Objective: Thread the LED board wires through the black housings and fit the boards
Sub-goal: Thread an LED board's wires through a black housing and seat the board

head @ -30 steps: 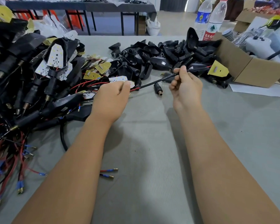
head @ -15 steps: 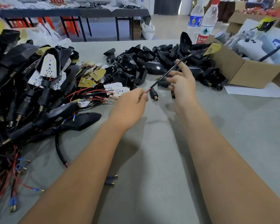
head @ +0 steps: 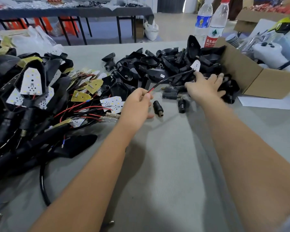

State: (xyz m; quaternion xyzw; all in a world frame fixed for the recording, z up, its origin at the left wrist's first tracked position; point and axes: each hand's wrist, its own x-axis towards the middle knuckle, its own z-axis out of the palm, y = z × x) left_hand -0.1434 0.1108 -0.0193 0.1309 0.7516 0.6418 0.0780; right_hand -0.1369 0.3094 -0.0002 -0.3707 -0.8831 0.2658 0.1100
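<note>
At nine o'clock on the grey table [head: 166,173] lies a heap of finished assemblies [head: 28,91]: black housings with white, dotted LED boards seated in them, red and black leads trailing out. Just right of it, loose LED boards [head: 112,103], some white side up and some yellow, lie tangled in red wires.

The left hand [head: 137,104], near the centre, is curled with fingertips and thumb pinching the red-and-black end of a black sheathed wire [head: 172,77]. That wire runs up toward one o'clock to a small white LED board [head: 196,65] resting on the pile of empty black housings [head: 151,67] at twelve o'clock. Short black connector barrels [head: 157,108] lie on the table between the hands.

The right hand [head: 206,87] reaches into the pile's right edge with fingers spread and nearly straight, touching housings; it grips nothing that shows. It is blurred, and the fingertips merge with the dark parts. A cardboard box [head: 258,81] at two o'clock is cut off by the frame.
</note>
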